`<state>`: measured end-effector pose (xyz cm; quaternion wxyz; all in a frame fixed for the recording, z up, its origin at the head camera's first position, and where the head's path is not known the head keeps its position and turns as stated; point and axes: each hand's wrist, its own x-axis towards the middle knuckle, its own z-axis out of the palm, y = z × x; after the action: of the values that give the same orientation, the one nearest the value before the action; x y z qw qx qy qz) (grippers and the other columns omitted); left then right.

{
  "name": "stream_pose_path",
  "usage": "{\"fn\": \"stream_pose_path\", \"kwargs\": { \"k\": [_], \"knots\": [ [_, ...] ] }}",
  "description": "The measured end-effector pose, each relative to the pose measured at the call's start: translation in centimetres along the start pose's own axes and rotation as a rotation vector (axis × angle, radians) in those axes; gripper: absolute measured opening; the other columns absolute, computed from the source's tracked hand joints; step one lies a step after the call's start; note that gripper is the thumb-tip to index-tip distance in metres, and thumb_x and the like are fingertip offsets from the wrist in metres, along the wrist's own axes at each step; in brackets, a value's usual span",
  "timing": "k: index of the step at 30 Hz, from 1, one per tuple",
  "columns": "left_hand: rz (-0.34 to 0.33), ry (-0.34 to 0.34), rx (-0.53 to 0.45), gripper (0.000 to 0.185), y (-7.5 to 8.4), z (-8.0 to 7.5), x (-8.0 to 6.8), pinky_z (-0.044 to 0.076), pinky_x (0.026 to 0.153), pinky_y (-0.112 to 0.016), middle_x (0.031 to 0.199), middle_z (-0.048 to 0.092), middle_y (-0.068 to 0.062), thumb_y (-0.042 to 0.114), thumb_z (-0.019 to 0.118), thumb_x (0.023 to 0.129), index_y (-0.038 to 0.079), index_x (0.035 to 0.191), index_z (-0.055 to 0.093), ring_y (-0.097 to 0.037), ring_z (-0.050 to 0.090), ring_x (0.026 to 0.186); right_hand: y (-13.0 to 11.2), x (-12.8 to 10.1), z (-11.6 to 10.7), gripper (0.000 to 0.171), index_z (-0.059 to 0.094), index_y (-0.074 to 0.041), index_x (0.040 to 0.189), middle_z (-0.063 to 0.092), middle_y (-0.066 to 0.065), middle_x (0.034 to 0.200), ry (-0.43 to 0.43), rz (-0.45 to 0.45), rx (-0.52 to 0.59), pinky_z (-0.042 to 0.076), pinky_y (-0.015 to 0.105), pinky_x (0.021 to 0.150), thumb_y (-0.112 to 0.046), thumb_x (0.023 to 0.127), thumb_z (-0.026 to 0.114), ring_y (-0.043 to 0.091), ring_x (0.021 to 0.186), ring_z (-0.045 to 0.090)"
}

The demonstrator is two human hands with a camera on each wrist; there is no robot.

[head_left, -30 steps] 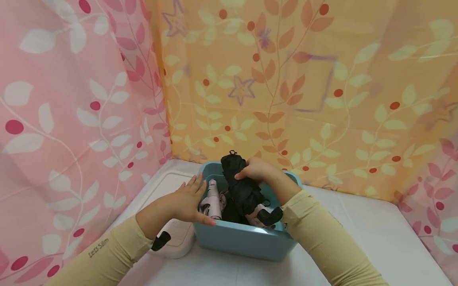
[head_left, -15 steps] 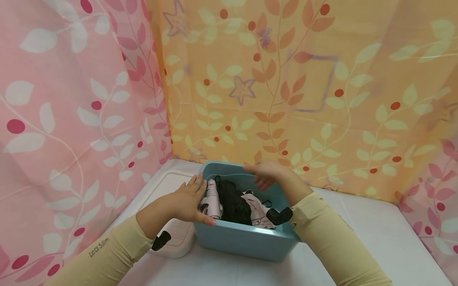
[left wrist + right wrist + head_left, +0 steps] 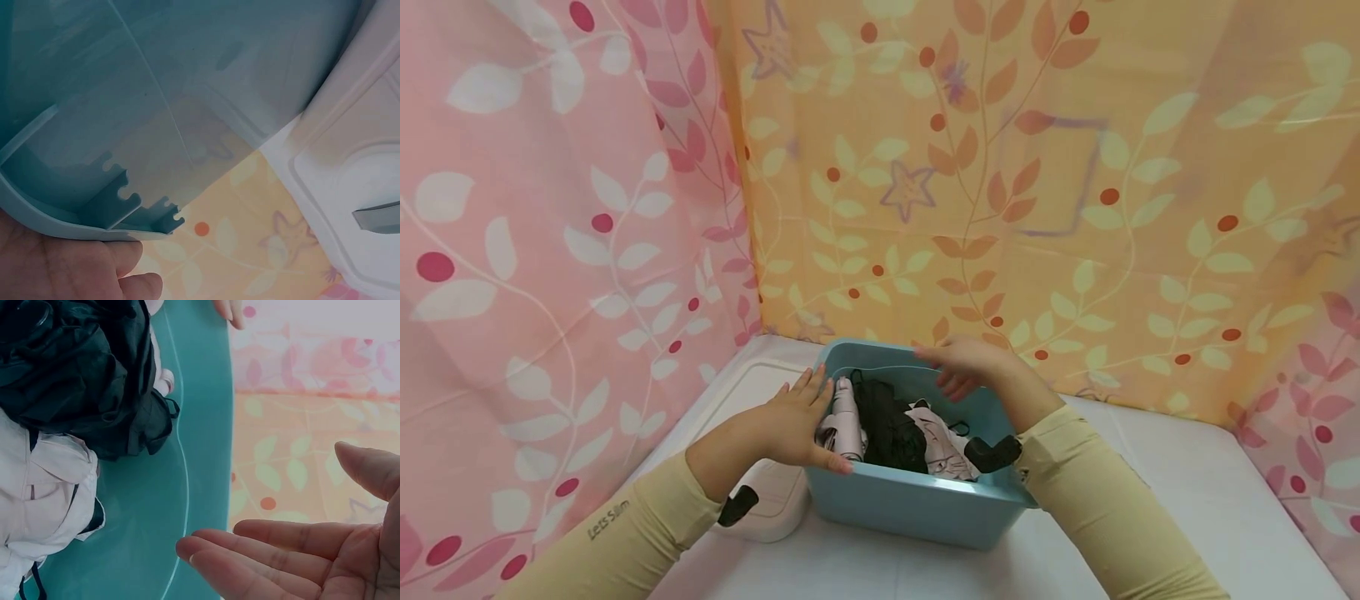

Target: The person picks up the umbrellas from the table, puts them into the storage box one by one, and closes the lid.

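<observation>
A blue plastic bin [image 3: 917, 510] holds several folded umbrellas. At its left side lies a pale pink umbrella [image 3: 847, 425], neatly rolled. Beside that one rests a loosely furled black umbrella [image 3: 887, 429], and to its right is a bunched pale pink umbrella [image 3: 942, 443]. My left hand [image 3: 786, 425] rests on the bin's left rim with fingers spread. My right hand [image 3: 970, 364] hovers over the back rim, holding nothing. In the right wrist view, the right hand's fingers [image 3: 269, 556] are extended, apart from the black umbrella [image 3: 94, 381] and the pink fabric [image 3: 47, 500].
A white lid [image 3: 767, 500] lies flat on the white table [image 3: 1150, 483] left of the bin, partly under my left arm. Pink patterned cloth [image 3: 572, 250] hangs at the left and orange patterned cloth [image 3: 1000, 167] behind.
My right hand held the black umbrella over the bin, then let it go between the two pink ones. That hand has drawn back to the right rear. The left hand has stayed put.
</observation>
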<state>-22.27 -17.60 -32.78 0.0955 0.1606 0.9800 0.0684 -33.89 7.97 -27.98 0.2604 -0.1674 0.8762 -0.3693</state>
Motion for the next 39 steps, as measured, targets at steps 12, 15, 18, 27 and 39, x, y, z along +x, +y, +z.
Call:
{"fn": "stream_pose_path", "kwargs": {
  "k": [12,15,18,27,39],
  "knots": [
    [-0.001,-0.010,-0.012,0.124,0.1,0.0,-0.2,0.008,0.108,-0.055,0.152,-0.006,-0.017,0.083,0.049,0.061,0.001,0.146,0.009,-0.033,-0.007,0.138,1.3,-1.6,-1.6,0.051,0.053,0.003,0.122,0.062,0.023,0.108,0.035,-0.065,0.045,0.052,0.041,0.076,-0.039,0.094,0.049,0.030,0.094,0.063],
    [-0.003,-0.012,-0.016,0.125,0.1,0.1,-0.1,0.007,0.108,-0.055,0.152,-0.007,-0.017,0.083,0.050,0.061,0.001,0.146,0.009,-0.033,-0.007,0.138,1.9,-2.3,-2.4,0.054,0.049,0.002,0.126,0.059,0.025,0.114,0.040,-0.086,0.009,0.049,0.043,0.083,-0.041,0.093,0.049,0.034,0.104,0.059],
    [-0.010,-0.012,-0.006,0.126,0.0,0.2,0.0,0.007,0.108,-0.055,0.152,-0.008,-0.016,0.084,0.048,0.060,0.002,0.146,0.008,-0.032,-0.008,0.138,2.7,-3.3,-3.3,0.059,0.045,0.001,0.130,0.055,0.026,0.120,0.060,-0.110,-0.037,0.046,0.045,0.088,-0.044,0.092,0.049,0.036,0.111,0.054],
    [-0.021,-0.005,0.003,0.129,-0.2,0.6,0.2,0.007,0.108,-0.054,0.152,-0.009,-0.015,0.087,0.045,0.056,0.003,0.146,0.007,-0.031,-0.009,0.138,5.9,-7.6,-4.0,0.065,0.044,-0.005,0.135,0.043,0.021,0.135,0.251,-0.217,-0.374,0.035,0.059,0.093,-0.052,0.090,0.048,0.042,0.123,0.038],
    [-0.011,0.013,0.003,0.129,-0.3,0.4,0.1,0.008,0.108,-0.054,0.152,-0.009,-0.016,0.087,0.046,0.057,0.003,0.146,0.006,-0.031,-0.010,0.138,11.4,-10.5,-0.8,0.095,0.013,-0.004,0.146,0.006,0.023,0.150,0.380,-0.243,-0.470,0.014,0.071,0.094,-0.055,0.081,0.059,0.047,0.134,0.005]
  ]
}}
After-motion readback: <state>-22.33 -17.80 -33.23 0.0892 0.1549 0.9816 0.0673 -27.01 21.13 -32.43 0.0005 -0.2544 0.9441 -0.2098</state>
